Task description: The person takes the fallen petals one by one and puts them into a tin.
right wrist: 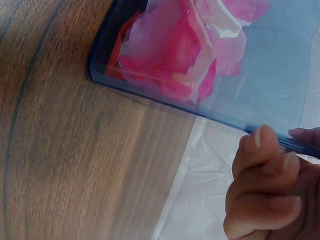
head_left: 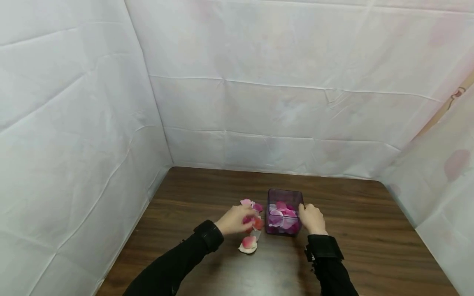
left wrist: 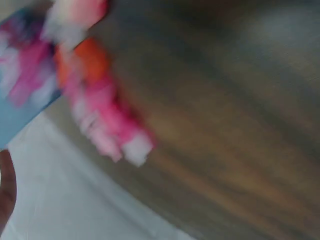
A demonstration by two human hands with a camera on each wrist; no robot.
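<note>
White sheeting is seen at far L, w/ the brown wood-grain counter bordered by it. The left grip is held low over the loose petals; its fingers appear bent, but detail is lost to blur, & whether a petal is pinched cannot be told. By these petals a strip is formed on the counter, under & just R of the fingertips, its long axis directed approx. near-to-far; of the two hands, the L is placed nearer. Immed. R of the strip, the see-thru purple box is stood open side up, w/ boxed petals heaped inside; whether it is touched by the strip cannot be told. At R, the box's upper edge is pinched betw. thumb & fingers of the right grip, closed down to the wall's thickness.

Counts: hands, 2; box, 1; loose petals, min. 5 distinguished; boxed petals, several, overlapped, exact no. not determinable.
</note>
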